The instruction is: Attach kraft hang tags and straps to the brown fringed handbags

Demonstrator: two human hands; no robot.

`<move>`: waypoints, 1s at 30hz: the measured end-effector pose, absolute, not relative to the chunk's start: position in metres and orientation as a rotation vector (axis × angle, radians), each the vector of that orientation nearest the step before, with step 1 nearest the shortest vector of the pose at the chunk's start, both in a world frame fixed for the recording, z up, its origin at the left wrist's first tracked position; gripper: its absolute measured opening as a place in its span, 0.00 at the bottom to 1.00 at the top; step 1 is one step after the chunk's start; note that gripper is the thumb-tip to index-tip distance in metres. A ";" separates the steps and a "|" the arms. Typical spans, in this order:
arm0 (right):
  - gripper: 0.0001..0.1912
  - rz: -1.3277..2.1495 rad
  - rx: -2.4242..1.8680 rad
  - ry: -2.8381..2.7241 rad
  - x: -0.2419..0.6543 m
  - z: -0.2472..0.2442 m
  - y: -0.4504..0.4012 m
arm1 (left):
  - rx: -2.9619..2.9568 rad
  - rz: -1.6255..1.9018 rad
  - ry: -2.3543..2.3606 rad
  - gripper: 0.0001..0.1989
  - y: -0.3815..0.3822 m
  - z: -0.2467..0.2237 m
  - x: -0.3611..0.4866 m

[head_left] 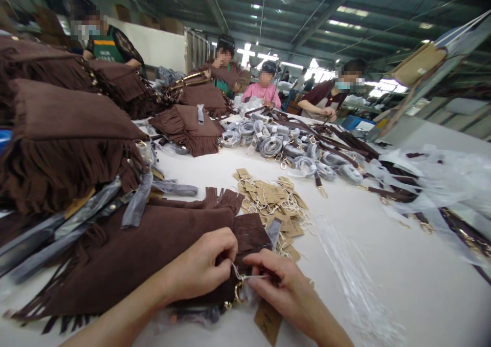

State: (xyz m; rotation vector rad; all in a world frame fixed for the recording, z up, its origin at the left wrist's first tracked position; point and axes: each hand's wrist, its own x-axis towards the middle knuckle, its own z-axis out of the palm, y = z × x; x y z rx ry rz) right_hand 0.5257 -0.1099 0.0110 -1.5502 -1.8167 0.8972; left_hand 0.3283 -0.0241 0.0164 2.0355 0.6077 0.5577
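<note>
A dark brown fringed bag (153, 244) lies on the white table in front of me. My left hand (209, 262) is closed in a pinch on a thin white string (245, 276) beside the bag's gold ring (238, 291). My right hand (278, 280) pinches the same string just to the right of the ring. A brown paper tag (268, 321) hangs below my right hand. Behind the hands is a heap of brown tags (274, 198) with white strings.
Fringed brown bags (72, 127) are piled at the left. Wrapped straps (270, 145) cover the table's middle back. Clear plastic fasteners (353, 275) lie right of my hands, with plastic bags (452, 178) farther right. Several people, one in pink (263, 91), are across the table (414, 285).
</note>
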 end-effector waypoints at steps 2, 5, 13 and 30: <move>0.11 0.994 -1.564 -1.696 0.527 0.009 -0.112 | 1.913 0.648 0.663 0.09 -0.023 0.015 0.329; 0.13 1.129 -1.555 -1.517 0.523 0.004 -0.114 | 1.771 0.753 0.684 0.06 -0.022 0.016 0.332; 0.07 0.787 -1.419 -1.648 0.501 0.004 -0.106 | 1.768 0.809 0.702 0.05 -0.032 0.020 0.341; 0.18 1.102 -1.359 -1.208 0.505 -0.014 -0.099 | 1.692 0.534 0.833 0.08 -0.036 0.009 0.346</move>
